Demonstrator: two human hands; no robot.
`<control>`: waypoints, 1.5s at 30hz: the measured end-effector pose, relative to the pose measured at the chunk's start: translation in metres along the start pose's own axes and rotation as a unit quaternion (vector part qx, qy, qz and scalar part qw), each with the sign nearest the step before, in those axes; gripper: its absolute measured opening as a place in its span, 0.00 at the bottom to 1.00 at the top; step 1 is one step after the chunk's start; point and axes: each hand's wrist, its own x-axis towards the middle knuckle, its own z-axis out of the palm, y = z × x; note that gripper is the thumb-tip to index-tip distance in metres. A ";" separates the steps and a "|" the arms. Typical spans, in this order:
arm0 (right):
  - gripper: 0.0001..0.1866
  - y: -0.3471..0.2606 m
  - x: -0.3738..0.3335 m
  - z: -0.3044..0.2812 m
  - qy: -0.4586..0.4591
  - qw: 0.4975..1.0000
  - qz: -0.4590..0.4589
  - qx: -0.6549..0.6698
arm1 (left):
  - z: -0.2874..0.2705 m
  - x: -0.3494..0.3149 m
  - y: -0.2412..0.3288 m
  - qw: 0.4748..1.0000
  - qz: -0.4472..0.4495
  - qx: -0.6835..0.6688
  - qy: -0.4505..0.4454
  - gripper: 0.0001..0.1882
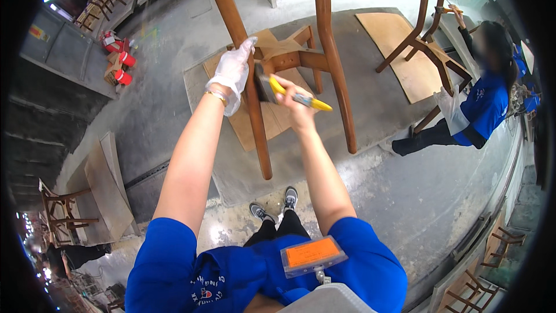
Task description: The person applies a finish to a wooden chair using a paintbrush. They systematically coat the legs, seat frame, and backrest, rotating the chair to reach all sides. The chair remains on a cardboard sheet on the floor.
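A brown wooden chair stands in front of me, its long posts running toward me and its seat frame beyond them. My left hand, in a thin whitish glove, is closed around the left post. My right hand is bare and grips a paintbrush with a yellow handle. Its dark bristles are at the inner side of that same post, near the seat joint. Whether they touch the wood is hard to tell.
Cardboard lies under the chair. On the right a person in a blue shirt holds another wooden chair beside a tan board. Red buckets stand at left, and more chairs are around the room.
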 end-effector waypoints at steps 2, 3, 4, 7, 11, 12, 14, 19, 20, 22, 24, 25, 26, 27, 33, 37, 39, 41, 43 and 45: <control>0.14 -0.020 0.006 -0.022 -0.021 0.999 -0.025 0.028 | 0.000 -0.004 0.013 0.996 -0.064 0.051 -0.026 0.30; 0.14 -0.024 0.013 -0.030 0.035 0.990 -0.089 -0.099 | 0.000 -0.007 0.018 0.996 -0.013 0.079 -0.024 0.28; 0.15 -0.025 0.020 -0.035 0.067 0.956 -0.162 -0.234 | 0.001 -0.010 0.022 0.999 -0.004 0.046 -0.021 0.26; 0.12 -0.008 0.032 -0.027 0.264 0.849 -0.242 -0.388 | 0.005 -0.011 0.031 0.998 -0.045 0.011 -0.030 0.20; 0.11 0.022 0.014 0.003 0.135 0.917 -0.154 -0.343 | 0.010 -0.013 0.038 0.996 0.015 0.091 -0.021 0.27; 0.12 0.023 0.001 0.006 0.098 0.955 -0.102 -0.261 | 0.011 -0.015 0.042 0.991 0.000 0.129 -0.030 0.27; 0.14 0.004 -0.016 -0.016 0.137 0.990 0.009 0.021 | 0.017 -0.018 0.051 0.995 -0.099 0.020 -0.011 0.26; 0.15 -0.079 -0.116 -0.122 0.188 0.975 0.116 -0.006 | 0.033 -0.029 0.069 0.988 -0.081 -0.117 -0.065 0.20; 0.14 -0.095 -0.145 -0.142 0.212 0.968 0.135 -0.017 | 0.038 -0.029 0.070 0.977 -0.075 -0.193 -0.050 0.18; 0.14 -0.123 -0.206 -0.180 0.316 0.931 0.168 -0.074 | 0.057 -0.031 0.075 0.943 -0.097 -0.319 -0.018 0.14; 0.15 -0.153 -0.270 -0.211 0.390 0.906 0.156 -0.060 | 0.079 -0.045 0.080 0.909 -0.125 -0.395 0.048 0.14; 0.15 -0.166 -0.300 -0.223 0.426 0.890 0.148 -0.064 | 0.085 -0.051 0.082 0.907 -0.123 -0.398 0.068 0.15; 0.15 -0.180 -0.328 -0.235 0.469 0.867 0.152 -0.072 | 0.091 -0.055 0.083 0.903 -0.125 -0.403 0.083 0.16; 0.15 -0.194 -0.356 -0.245 0.492 0.857 0.136 -0.073 | 0.092 -0.055 0.085 0.915 -0.113 -0.376 0.093 0.16; 0.15 -0.247 -0.450 -0.297 0.597 0.799 0.050 -0.052 | 0.055 -0.043 0.092 0.912 -0.108 -0.364 0.153 0.14; 0.16 -0.254 -0.460 -0.316 0.633 0.770 0.028 -0.073 | 0.039 -0.075 0.104 0.886 -0.096 -0.370 0.263 0.12; 0.16 -0.251 -0.455 -0.319 0.639 0.765 0.015 -0.074 | 0.047 -0.094 0.111 0.890 -0.088 -0.336 0.297 0.12; 0.16 -0.244 -0.447 -0.319 0.625 0.778 0.026 -0.064 | 0.070 -0.106 0.116 0.899 -0.075 -0.293 0.317 0.12; 0.16 -0.237 -0.439 -0.316 0.610 0.788 0.035 -0.076 | 0.094 -0.106 0.117 0.915 -0.049 -0.282 0.285 0.10; 0.15 -0.231 -0.434 -0.311 0.588 0.801 0.042 -0.104 | 0.116 -0.103 0.115 0.936 -0.076 -0.254 0.233 0.08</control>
